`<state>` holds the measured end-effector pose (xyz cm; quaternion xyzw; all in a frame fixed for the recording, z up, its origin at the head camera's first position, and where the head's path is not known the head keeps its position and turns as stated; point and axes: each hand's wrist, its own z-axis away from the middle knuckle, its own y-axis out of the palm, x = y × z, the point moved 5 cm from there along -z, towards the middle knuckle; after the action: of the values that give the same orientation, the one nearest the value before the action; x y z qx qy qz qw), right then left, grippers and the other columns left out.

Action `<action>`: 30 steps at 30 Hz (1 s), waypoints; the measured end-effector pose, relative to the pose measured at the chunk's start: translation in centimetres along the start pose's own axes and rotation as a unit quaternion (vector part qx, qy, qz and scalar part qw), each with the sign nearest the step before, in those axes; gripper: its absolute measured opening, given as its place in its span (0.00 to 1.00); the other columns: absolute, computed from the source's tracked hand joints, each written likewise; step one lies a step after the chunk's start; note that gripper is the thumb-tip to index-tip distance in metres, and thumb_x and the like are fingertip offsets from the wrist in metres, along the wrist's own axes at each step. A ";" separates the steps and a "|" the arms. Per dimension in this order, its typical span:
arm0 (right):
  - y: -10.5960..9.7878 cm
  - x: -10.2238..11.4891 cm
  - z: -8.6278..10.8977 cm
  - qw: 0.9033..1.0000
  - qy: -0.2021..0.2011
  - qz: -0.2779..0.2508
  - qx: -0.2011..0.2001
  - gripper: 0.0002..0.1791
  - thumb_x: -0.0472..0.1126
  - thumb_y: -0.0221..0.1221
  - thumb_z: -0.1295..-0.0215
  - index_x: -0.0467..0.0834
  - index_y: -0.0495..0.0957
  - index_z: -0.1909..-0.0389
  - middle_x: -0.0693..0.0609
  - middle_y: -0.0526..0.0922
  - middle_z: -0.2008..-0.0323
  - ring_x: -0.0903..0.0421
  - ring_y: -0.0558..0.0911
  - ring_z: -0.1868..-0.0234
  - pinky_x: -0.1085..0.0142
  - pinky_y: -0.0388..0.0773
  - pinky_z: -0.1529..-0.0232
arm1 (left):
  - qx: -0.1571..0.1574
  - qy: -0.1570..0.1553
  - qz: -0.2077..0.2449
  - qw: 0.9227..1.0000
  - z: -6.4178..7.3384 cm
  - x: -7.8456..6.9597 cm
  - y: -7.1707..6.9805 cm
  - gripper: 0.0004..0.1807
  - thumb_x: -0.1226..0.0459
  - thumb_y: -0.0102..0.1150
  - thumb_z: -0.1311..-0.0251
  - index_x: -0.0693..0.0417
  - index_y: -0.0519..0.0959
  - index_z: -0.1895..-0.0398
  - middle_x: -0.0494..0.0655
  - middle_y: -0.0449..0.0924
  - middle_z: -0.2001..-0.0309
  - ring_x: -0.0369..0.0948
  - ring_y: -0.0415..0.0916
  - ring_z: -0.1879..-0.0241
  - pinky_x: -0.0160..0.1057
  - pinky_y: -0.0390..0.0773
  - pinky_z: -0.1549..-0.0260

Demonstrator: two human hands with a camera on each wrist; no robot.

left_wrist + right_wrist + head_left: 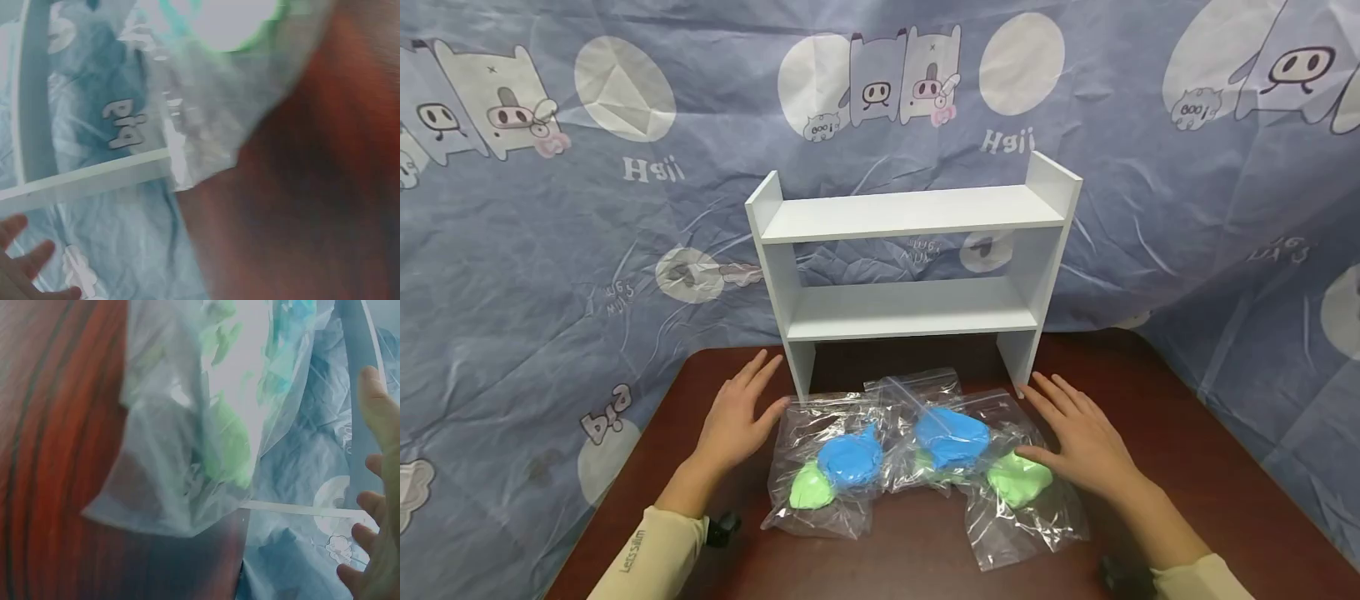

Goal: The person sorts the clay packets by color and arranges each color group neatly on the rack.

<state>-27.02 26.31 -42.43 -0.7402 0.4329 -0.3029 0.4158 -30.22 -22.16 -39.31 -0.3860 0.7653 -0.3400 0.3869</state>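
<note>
Several clear plastic zip bags lie overlapping on the table. The left bag (831, 518) holds a blue lump (851, 460) and a light green lump (812, 487), soft and clay-like. A larger blue lump (952, 435) shows in the middle, with green partly hidden under it. The right bag (1011, 537) holds another green lump (1019, 478). My left hand (735, 423) is beside the left bag, fingers extended, thumb near its upper corner. On the other side my right hand (1081, 440) has its fingers spread, thumb near the right green lump. Neither hand holds anything.
A white two-tier shelf (913, 310) stands behind the bags on the dark red-brown table (917, 567). Its side panels come down close to both hands. A blue-grey cloth (715, 200) with cartoon prints hangs behind and around the table.
</note>
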 end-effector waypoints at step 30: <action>1.9 3.8 -2.0 0.995 -0.030 -0.084 0.051 0.54 0.61 0.72 0.52 0.53 0.60 0.24 0.46 0.59 0.23 0.36 0.60 0.25 0.34 0.63 0.35 | -0.109 -0.029 0.327 0.938 -11.6 -5.8 -12.3 0.36 0.59 0.44 0.25 0.46 0.45 0.19 0.48 0.41 0.18 0.55 0.47 0.21 0.63 0.54 0.27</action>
<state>-27.69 21.69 -42.88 -0.7608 0.3404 -0.3363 0.4384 -33.77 -20.45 -21.87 -0.1639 0.8702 -0.0981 0.4542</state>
